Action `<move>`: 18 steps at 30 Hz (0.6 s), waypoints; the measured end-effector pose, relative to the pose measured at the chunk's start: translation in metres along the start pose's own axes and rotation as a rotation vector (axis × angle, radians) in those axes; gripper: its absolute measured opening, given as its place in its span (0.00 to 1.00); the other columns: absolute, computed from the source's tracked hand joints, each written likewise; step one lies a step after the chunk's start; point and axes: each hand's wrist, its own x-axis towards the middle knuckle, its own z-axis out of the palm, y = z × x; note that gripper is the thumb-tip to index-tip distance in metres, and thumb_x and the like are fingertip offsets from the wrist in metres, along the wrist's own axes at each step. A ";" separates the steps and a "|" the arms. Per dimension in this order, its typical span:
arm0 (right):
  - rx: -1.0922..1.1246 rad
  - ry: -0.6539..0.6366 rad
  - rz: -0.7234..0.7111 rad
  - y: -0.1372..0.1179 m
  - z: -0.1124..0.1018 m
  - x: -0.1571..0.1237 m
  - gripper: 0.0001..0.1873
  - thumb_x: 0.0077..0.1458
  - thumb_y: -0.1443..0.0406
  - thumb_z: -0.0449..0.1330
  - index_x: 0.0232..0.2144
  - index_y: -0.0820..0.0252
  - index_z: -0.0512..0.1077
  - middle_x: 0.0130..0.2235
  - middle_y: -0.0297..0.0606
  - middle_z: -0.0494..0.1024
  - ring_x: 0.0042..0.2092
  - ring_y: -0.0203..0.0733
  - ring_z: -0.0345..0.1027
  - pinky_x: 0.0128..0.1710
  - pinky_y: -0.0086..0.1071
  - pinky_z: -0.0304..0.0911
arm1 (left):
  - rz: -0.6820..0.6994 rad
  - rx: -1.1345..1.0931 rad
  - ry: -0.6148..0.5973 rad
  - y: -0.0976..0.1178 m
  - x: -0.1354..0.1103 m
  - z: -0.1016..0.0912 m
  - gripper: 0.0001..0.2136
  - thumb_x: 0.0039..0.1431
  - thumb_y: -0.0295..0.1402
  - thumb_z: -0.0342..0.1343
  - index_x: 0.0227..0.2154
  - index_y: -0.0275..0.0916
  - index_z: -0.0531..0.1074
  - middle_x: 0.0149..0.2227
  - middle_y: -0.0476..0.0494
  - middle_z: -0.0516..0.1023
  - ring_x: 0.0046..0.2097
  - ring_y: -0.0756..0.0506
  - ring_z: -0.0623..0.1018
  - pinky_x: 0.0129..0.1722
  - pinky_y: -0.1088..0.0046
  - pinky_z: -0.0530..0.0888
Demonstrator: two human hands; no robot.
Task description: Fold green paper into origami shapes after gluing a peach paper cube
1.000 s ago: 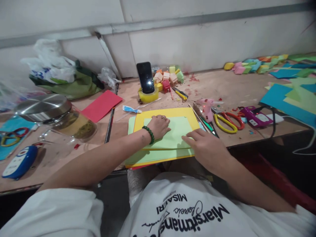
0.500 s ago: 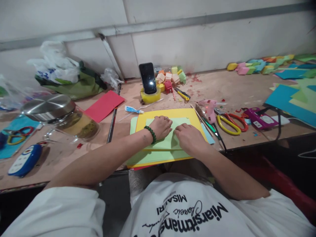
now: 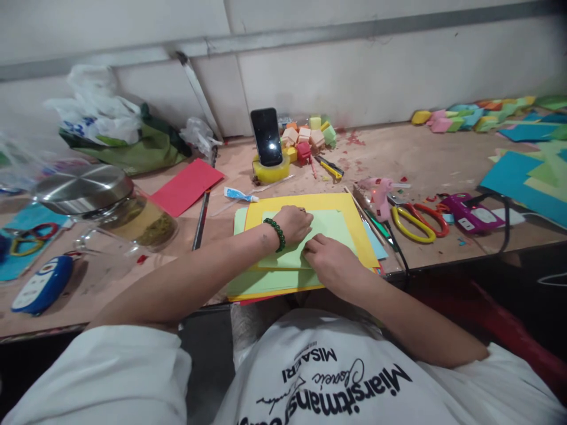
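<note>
light: even, soft | shadows: faint | edges: warped, left side blurred

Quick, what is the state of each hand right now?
Left hand: fingers curled, resting on the light green sheet, gripping nothing visible.
Right hand: open, pressing down on the same sheet, holding nothing.

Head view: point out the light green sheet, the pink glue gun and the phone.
light green sheet (image 3: 332, 227), head view, bare upper-right part of the sheet.
pink glue gun (image 3: 383, 202), head view, on its handle.
phone (image 3: 267, 137), head view, middle of its dark screen.
</note>
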 end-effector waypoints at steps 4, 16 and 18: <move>0.008 0.010 -0.023 -0.010 0.006 -0.008 0.11 0.57 0.73 0.56 0.39 0.68 0.77 0.42 0.49 0.77 0.45 0.50 0.65 0.40 0.38 0.59 | -0.038 -0.014 0.008 0.002 -0.002 0.000 0.15 0.68 0.33 0.43 0.44 0.30 0.71 0.44 0.28 0.78 0.45 0.39 0.77 0.34 0.67 0.67; -0.072 0.030 0.167 -0.025 0.014 -0.041 0.14 0.51 0.77 0.55 0.34 0.65 0.79 0.38 0.52 0.77 0.42 0.50 0.67 0.34 0.37 0.60 | -0.062 -0.027 0.009 0.003 -0.002 0.000 0.16 0.69 0.34 0.41 0.47 0.29 0.70 0.45 0.27 0.77 0.45 0.39 0.78 0.35 0.67 0.68; -0.073 0.014 0.197 -0.024 0.014 -0.046 0.14 0.51 0.77 0.55 0.34 0.65 0.79 0.38 0.52 0.77 0.42 0.50 0.68 0.34 0.37 0.59 | -0.065 -0.028 0.018 0.003 -0.003 0.000 0.16 0.69 0.35 0.41 0.46 0.29 0.70 0.45 0.28 0.77 0.45 0.39 0.78 0.36 0.67 0.68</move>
